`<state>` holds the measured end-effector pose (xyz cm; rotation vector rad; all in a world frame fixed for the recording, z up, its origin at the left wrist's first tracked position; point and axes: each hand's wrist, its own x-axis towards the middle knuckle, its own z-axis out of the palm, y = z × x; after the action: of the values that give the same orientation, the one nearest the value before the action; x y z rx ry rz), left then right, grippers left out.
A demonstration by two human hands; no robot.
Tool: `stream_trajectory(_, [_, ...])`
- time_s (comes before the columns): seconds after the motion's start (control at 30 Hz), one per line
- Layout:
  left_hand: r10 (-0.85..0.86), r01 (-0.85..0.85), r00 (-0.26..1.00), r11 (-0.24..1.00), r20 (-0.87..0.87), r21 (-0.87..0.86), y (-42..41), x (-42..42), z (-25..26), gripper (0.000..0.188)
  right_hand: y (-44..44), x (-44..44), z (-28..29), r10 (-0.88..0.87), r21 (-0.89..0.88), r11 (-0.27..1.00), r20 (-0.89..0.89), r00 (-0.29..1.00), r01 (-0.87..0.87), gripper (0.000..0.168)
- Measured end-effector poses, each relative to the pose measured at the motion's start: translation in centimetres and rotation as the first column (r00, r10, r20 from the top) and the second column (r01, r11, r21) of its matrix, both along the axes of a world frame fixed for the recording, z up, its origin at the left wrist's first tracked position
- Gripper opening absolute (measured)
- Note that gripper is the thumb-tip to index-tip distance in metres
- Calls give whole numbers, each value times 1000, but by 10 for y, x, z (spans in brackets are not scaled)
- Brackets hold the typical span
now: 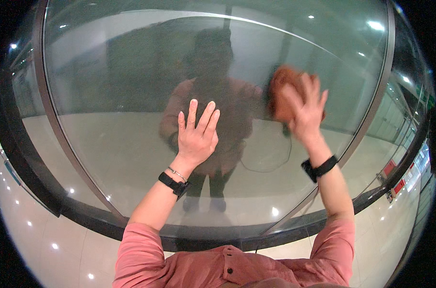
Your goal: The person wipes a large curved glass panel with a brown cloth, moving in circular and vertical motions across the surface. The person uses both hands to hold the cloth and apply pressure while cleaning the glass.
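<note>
A large glass pane (138, 151) stands before me and mirrors my upper body and legs. Against its middle, my left hand (198, 135) is held with the palm toward the glass and the fingers apart, nothing in it. Farther right and higher up, my right hand (308, 108) presses a reddish-brown cloth (284, 102) flat to the pane. Its fingers are spread over the cloth, and both are blurred. The part of the cloth beneath the palm is hidden.
Narrow metal frame strips (55, 118) border the pane on both sides. A dark base ledge (91, 219) curves along its bottom. Shiny pale floor tiles (59, 262) lie below. Red boxes (398, 186) show at the far right, by the glass. A thin cord (272, 169) appears in or behind the glass.
</note>
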<state>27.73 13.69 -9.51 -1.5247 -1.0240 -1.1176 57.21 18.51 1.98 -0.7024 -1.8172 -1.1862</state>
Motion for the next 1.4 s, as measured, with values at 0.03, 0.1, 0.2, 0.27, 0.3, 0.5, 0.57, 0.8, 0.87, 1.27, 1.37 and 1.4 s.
stream_trajectory(0.03, [8,-8,1000,1000,-2,0,-1,-1,0,54,-1,-7,27,-16,45,999,-127,992,22,74])
stream_trajectory(0.1, [3,-3,1000,1000,0,7,1,3,0,54,11,-11,69,96,182,982,-288,953,-43,77])
stream_trajectory(0.2, [-15,15,1000,1000,11,-11,3,10,0,53,13,-32,83,249,243,951,-229,941,-192,76])
stream_trajectory(0.27, [-3,3,1000,1000,3,-3,2,5,1,53,0,-55,54,225,147,966,-56,973,-214,77])
stream_trajectory(0.3, [17,-17,1000,1000,-5,-4,0,1,2,53,-5,-63,32,227,86,970,38,973,-229,78])
stream_trajectory(0.5, [-34,34,999,999,1,9,6,10,6,53,-21,-38,-81,217,-272,955,367,904,-119,52])
stream_trajectory(0.57, [-24,24,1000,1000,-4,1,7,9,8,53,-21,-34,-86,214,-303,948,384,898,-97,50])
stream_trajectory(0.8, [-161,150,987,951,17,271,18,28,22,34,-7,-43,-94,221,-471,854,-54,974,-220,51])
stream_trajectory(0.87, [-202,197,979,968,18,153,25,38,7,36,20,-8,-119,211,-250,955,199,957,-158,50])
stream_trajectory(1.27, [-47,55,998,982,-48,180,58,21,-14,32,59,-48,-142,379,72,914,200,903,-400,72])
stream_trajectory(1.37, [-43,45,999,996,-29,78,32,16,-9,29,61,-40,-172,383,-140,919,93,919,-369,55])
stream_trajectory(1.4, [-37,38,999,994,-8,101,33,21,-12,35,56,-45,-187,418,-232,882,-13,908,-410,53])
